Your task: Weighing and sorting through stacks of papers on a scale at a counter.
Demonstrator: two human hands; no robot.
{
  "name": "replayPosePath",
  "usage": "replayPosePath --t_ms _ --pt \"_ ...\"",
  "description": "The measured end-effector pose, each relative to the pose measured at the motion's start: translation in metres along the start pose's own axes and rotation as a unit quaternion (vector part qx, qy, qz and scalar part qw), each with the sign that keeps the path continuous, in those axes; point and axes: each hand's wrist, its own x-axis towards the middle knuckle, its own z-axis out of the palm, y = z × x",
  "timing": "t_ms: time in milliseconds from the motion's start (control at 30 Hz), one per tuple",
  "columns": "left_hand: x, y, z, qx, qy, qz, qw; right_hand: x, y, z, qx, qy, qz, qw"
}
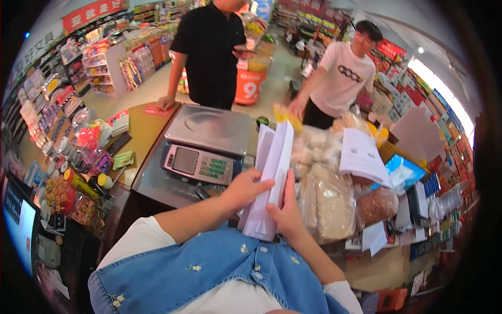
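Note:
A thick stack of folded white paper sheets (pixel 270 172) stands upright in front of my chest, held between both hands. My left hand (pixel 248 187) presses its left side, with the thumb across the front. On the right side, my right hand (pixel 285 210) grips the lower part, fingers pointing up along the edge. An electronic weighing scale (pixel 202 163) with a steel pan lies on the counter, beyond my left forearm. Right of the stack are clear bags of bread (pixel 329 204). More printed sheets (pixel 362 155) rest on top of bagged goods.
A person in a black shirt (pixel 210 51) leans a hand on the counter (pixel 147 133). Another in a white T-shirt (pixel 343 78) reaches toward a yellow packet (pixel 288 117). Jars and snacks crowd the left, beside a monitor (pixel 23 223). A blue package (pixel 404 172) is at right.

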Motion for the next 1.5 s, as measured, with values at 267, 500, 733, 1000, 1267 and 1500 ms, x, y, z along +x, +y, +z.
replayPosePath --t_ms 267,500,733,1000,1267,1500 --pt "0.0 -0.006 -0.003 0.054 0.028 0.013 0.998 0.005 -0.008 0.006 0.016 0.02 -0.003 1.0" --pt "-0.015 0.014 0.008 0.053 0.039 -0.009 0.998 0.001 -0.01 0.008 -0.012 0.022 0.008 1.0" --pt "-0.002 -0.005 -0.004 0.042 0.058 -0.006 0.997 0.005 0.008 -0.003 0.161 -0.018 0.002 0.987" --pt "-0.008 0.0 -0.003 -0.078 0.01 -0.04 0.996 -0.006 -0.021 0.002 0.189 -0.027 -0.032 0.981" --pt "-0.016 0.007 0.005 -0.001 0.003 -0.003 1.0 -0.005 -0.004 0.006 0.19 0.011 0.0 0.982" --pt "-0.014 0.006 0.008 0.065 0.015 0.021 0.998 -0.004 -0.005 0.004 0.187 0.02 0.001 0.982"
